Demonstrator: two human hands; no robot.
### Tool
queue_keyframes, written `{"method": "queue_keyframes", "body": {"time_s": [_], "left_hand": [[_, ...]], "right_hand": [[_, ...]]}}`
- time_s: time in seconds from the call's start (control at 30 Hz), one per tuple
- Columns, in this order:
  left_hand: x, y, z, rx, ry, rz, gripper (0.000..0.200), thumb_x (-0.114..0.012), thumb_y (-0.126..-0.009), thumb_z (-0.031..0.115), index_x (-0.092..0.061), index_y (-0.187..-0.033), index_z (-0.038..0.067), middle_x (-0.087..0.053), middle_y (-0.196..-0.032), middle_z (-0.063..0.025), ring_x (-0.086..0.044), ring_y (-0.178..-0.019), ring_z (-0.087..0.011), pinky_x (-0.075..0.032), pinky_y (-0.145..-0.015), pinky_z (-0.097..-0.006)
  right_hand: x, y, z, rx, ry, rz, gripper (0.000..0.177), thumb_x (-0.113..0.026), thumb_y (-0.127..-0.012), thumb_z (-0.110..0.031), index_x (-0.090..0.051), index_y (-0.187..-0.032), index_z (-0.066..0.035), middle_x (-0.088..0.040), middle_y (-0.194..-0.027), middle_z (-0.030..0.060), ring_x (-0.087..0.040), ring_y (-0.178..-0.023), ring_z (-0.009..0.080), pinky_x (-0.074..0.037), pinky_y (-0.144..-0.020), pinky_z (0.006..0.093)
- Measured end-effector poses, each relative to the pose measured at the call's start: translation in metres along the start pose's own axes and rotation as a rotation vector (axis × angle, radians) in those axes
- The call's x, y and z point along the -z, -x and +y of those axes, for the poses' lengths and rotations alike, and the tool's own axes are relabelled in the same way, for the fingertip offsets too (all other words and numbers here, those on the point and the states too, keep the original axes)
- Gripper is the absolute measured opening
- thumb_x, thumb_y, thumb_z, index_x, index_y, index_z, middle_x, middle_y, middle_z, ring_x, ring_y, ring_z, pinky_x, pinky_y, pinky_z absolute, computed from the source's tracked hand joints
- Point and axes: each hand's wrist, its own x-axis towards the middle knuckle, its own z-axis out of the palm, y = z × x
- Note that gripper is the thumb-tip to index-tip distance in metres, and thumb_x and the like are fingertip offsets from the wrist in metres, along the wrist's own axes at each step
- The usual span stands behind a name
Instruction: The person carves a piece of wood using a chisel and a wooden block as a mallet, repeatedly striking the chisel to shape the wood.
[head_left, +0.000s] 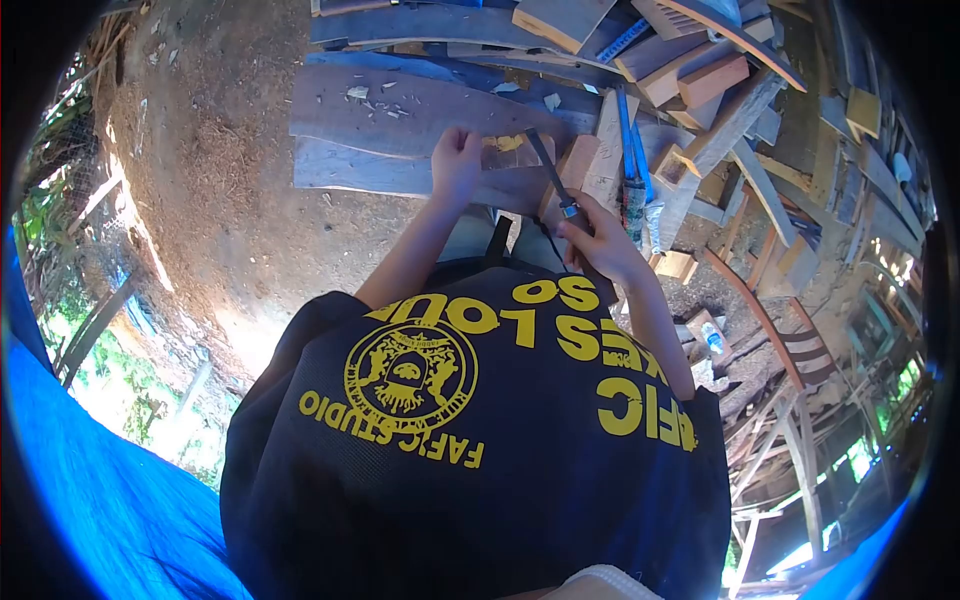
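My left hand (457, 163) is closed at the left end of a small flat brown piece with a yellow patch (504, 144), over the planks; what its fingers grip is too small to tell. In my right hand (598, 240) is a long, narrow dark tool (545, 160) with a small shiny blue part near my fingers. The tool's far end reaches up beside the right end of the brown piece. Beneath lie wide wooden boards (350, 165), with pale chips (358, 93) scattered on them.
Cut wood blocks (713, 80) and boards are piled at the upper right. A blue-handled item (634, 150) lies right of my right hand. A curved wooden chair frame (800, 345) stands at the right. Bare ground (220, 190) with shavings is at the left.
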Motion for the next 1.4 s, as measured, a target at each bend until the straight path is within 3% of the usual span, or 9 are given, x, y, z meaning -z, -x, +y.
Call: {"method": "queue_keyframes", "body": {"time_s": [0.07,0.23,0.33,0.43,0.53,0.63,0.9,1.0,1.4], "left_hand": [[0.005,0.015,-0.010,-0.111,-0.105,0.115,0.015,-0.059,-0.083,0.014,-0.058,-0.076,0.001,-0.061,-0.069,-0.0080,-0.056,-0.062,-0.0144,-0.045,-0.061,-0.0298],[0.012,0.054,-0.022,-0.357,-0.468,-0.155,0.020,-0.064,-0.083,0.016,-0.053,-0.091,0.002,-0.059,-0.085,-0.0120,-0.058,-0.081,-0.0278,-0.047,-0.074,-0.0396],[0.008,0.048,-0.026,-0.323,-0.518,-0.124,0.026,-0.067,-0.081,0.016,-0.051,-0.097,0.003,-0.057,-0.092,-0.0131,-0.055,-0.091,-0.0312,-0.045,-0.079,-0.0431],[0.004,0.031,-0.021,-0.388,-0.528,-0.073,0.025,-0.069,-0.080,0.015,-0.051,-0.093,0.004,-0.059,-0.090,-0.0130,-0.058,-0.086,-0.0318,-0.047,-0.075,-0.0424],[0.004,0.018,-0.015,-0.253,-0.569,-0.095,0.026,-0.072,-0.076,0.014,-0.051,-0.089,0.005,-0.061,-0.085,-0.0122,-0.061,-0.083,-0.0322,-0.048,-0.070,-0.0425],[0.004,0.013,-0.015,-0.289,-0.635,-0.052,0.026,-0.075,-0.073,0.014,-0.053,-0.087,0.008,-0.063,-0.074,-0.0099,-0.064,-0.073,-0.0303,-0.049,-0.064,-0.0411],[0.003,0.012,-0.018,-0.243,-0.597,-0.004,0.026,-0.076,-0.070,0.014,-0.054,-0.082,0.008,-0.064,-0.073,-0.0093,-0.065,-0.073,-0.0305,-0.049,-0.064,-0.0407],[0.003,0.010,-0.017,-0.222,-0.597,0.001,0.025,-0.076,-0.070,0.013,-0.054,-0.081,0.008,-0.064,-0.072,-0.0089,-0.065,-0.073,-0.0303,-0.049,-0.064,-0.0405],[0.002,0.009,-0.011,-0.126,-0.594,-0.030,0.020,-0.073,-0.069,0.012,-0.056,-0.080,0.008,-0.065,-0.079,-0.0115,-0.064,-0.076,-0.0337,-0.049,-0.067,-0.0435]], "right_hand": [[0.001,-0.002,-0.006,-0.107,-0.225,-0.023,0.052,-0.054,-0.093,-0.014,-0.037,-0.142,-0.013,-0.058,-0.080,0.0068,-0.060,-0.054,0.0130,-0.048,-0.045,0.0238],[0.002,-0.019,-0.036,-0.205,-0.179,-0.097,0.052,-0.049,-0.095,-0.015,-0.033,-0.145,-0.018,-0.056,-0.080,0.0081,-0.060,-0.052,0.0141,-0.048,-0.042,0.0247],[0.002,-0.029,-0.057,-0.270,-0.089,-0.147,0.051,-0.048,-0.095,-0.016,-0.035,-0.144,-0.018,-0.055,-0.078,0.0078,-0.060,-0.051,0.0141,-0.049,-0.043,0.0251],[0.002,-0.045,-0.066,-0.352,-0.009,-0.196,0.050,-0.047,-0.095,-0.017,-0.036,-0.144,-0.015,-0.055,-0.076,0.0082,-0.060,-0.051,0.0142,-0.050,-0.043,0.0254],[0.004,-0.062,-0.075,-0.417,0.052,-0.245,0.049,-0.047,-0.095,-0.017,-0.037,-0.143,-0.012,-0.055,-0.074,0.0083,-0.060,-0.051,0.0143,-0.050,-0.043,0.0253],[0.008,-0.074,-0.095,-0.468,0.135,-0.291,0.048,-0.047,-0.094,-0.017,-0.039,-0.141,-0.009,-0.054,-0.070,0.0078,-0.060,-0.051,0.0140,-0.050,-0.043,0.0249],[0.016,-0.098,-0.116,-0.540,0.201,-0.362,0.047,-0.047,-0.094,-0.017,-0.041,-0.139,-0.006,-0.055,-0.067,0.0056,-0.057,-0.047,0.0127,-0.049,-0.042,0.0237],[0.017,-0.101,-0.116,-0.559,0.188,-0.421,0.049,-0.046,-0.095,-0.016,-0.037,-0.142,-0.008,-0.057,-0.072,0.0103,-0.060,-0.053,0.0149,-0.052,-0.046,0.0260],[0.006,-0.092,-0.110,-0.537,0.186,-0.317,0.046,-0.049,-0.093,-0.014,-0.044,-0.139,-0.009,-0.057,-0.071,0.0110,-0.062,-0.052,0.0176,-0.054,-0.044,0.0273]]}}
